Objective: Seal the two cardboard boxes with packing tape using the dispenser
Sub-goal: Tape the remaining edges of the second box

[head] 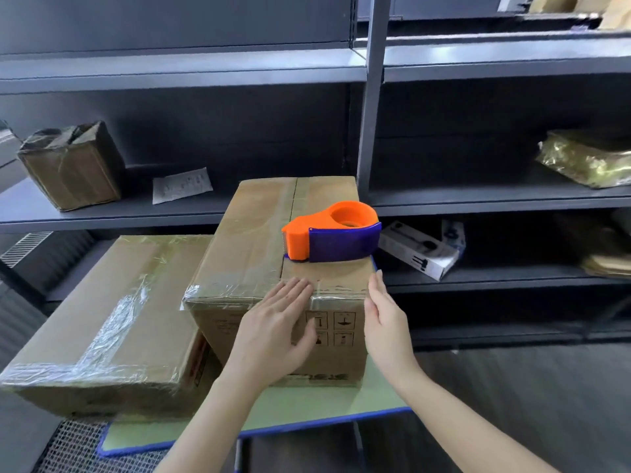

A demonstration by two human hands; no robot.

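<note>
Grip, left hand: wide. Your fingers are straight and together, laid flat over the near top edge of the taller cardboard box. The fingertips rest on the clear tape there and the thumb rests on the front face. The hand holds nothing.

Grip, right hand: wide. The fingers are straight and set edge-on at the same box's near right corner. Contact with the cardboard cannot be confirmed. The hand holds nothing.

The tape dispenser lies on top of the taller box, at its right edge, beyond both hands and apart from them. Its long axis runs left to right. The orange cutter nose points left, toward the centre seam, and the purple body points right. The round hub opening faces up.

The taller box's long axis runs away from you. Its flaps are closed and clear tape crosses the seam and near edge, so the contents are hidden. A flat cardboard box, also closed and taped, lies just beside it on the left. Both sit on the green counter.
</note>
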